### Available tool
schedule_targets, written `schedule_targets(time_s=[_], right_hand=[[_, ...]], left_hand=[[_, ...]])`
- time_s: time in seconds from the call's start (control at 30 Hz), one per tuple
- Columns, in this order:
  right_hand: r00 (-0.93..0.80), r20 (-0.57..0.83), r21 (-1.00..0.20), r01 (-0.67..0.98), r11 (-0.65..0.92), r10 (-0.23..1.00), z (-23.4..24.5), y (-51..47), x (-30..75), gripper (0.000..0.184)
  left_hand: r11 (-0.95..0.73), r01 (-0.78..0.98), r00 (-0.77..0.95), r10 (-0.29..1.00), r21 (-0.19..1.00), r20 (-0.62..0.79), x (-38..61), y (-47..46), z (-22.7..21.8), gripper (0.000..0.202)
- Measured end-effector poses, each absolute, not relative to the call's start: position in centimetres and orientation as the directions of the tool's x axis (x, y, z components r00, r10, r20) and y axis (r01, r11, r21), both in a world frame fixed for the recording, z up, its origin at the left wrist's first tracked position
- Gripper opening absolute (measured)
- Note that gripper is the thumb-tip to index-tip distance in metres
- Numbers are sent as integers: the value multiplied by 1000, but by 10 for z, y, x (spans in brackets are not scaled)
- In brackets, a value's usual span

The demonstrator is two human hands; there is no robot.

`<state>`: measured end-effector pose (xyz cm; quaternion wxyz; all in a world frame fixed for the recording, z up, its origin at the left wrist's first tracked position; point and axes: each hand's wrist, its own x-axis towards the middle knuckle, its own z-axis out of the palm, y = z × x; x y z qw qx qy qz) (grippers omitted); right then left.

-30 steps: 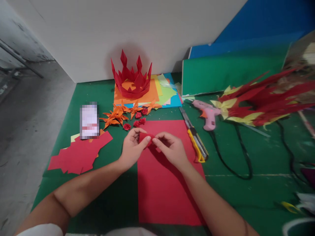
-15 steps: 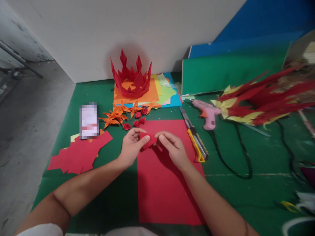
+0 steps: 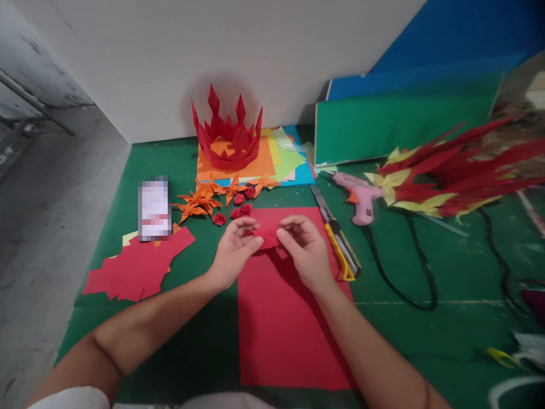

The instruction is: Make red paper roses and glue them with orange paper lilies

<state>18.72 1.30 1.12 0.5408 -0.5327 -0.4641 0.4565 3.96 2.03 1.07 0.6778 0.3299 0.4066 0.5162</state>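
Observation:
A small piece of folded red paper (image 3: 268,236) is held up between my two hands, over the top part of a large red sheet (image 3: 293,335). My left hand (image 3: 236,250) pinches its left edge between thumb and fingers. On the other side my right hand (image 3: 304,247) grips the right edge, thumb in front. The fold details are hard to make out against the red sheet. Just beyond my left hand lie several small red paper roses (image 3: 219,219) and orange paper flowers (image 3: 198,201).
A yellow box cutter (image 3: 338,244) lies by the sheet's right edge, with a pink glue gun (image 3: 361,204) farther right. A red paper crown (image 3: 227,142) stands on coloured papers at the back. Red paper scraps (image 3: 140,264) and a phone (image 3: 154,210) lie left.
My right hand has moved up and taken hold of the paper's right side. The paper now faces me flatter, and its pointed right corner no longer shows. My left hand has shifted slightly right.

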Motion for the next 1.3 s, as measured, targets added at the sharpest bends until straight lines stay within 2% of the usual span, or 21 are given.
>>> schedule_targets(time_s=[0.13,0.23,0.37,0.5,0.77,1.0,1.13,1.3], right_hand=[[53,126,-988,97,120,991,13,12,187,9],[-53,181,-963,194,188,982,15,11,187,15],[-82,237,-932,262,250,968,16,11,187,16],[-57,236,-933,265,243,970,15,11,188,17],[-19,241,-929,284,237,970,18,12,188,15],[-14,241,-924,303,234,970,17,11,188,14],[-30,249,-923,296,246,968,16,10,188,14],[-41,249,-922,294,250,968,14,11,189,15]], left_hand=[[235,-422,63,971,876,-230,39,22,7,33],[237,-358,16,969,903,-247,38,21,8,26],[223,-293,13,973,930,-229,36,20,9,23],[212,-300,42,977,930,-209,37,18,10,23],[326,-331,146,945,886,-293,36,18,13,26],[264,-302,190,958,916,-213,34,16,12,32],[224,-260,156,970,939,-188,36,16,10,29],[212,-294,139,974,932,-178,38,16,9,27]])
